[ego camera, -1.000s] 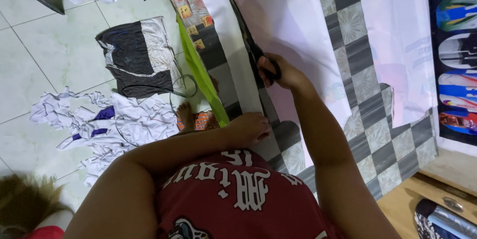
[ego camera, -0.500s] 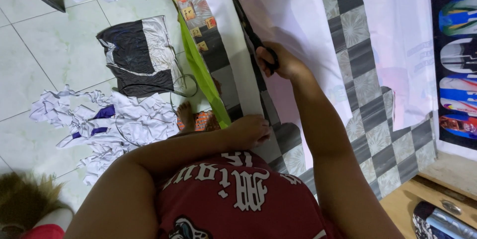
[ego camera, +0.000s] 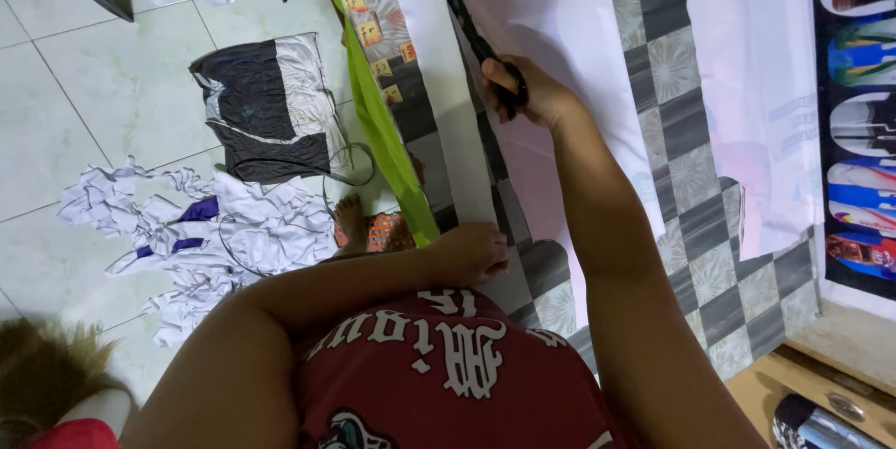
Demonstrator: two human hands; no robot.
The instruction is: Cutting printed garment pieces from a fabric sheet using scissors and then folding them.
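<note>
Your right hand (ego camera: 527, 94) is closed around the handles of the black scissors (ego camera: 476, 38), their blades running along the white cloth (ego camera: 551, 10) on the checkered table (ego camera: 691, 169); your left hand (ego camera: 471, 253) lies curled, fingers bent, pressing the cloth's near edge beside the green strip (ego camera: 383, 122); since a second ago the scissors hand has moved farther up the cloth, while the left hand has stayed put.

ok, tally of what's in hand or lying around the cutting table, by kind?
Scissors: 1, held by the right hand
White fabric sheet: 1
Green strip: 1, near the left hand
Scrap piles on the floor: 1
Black-and-white garment: 1
Total: 5
</note>
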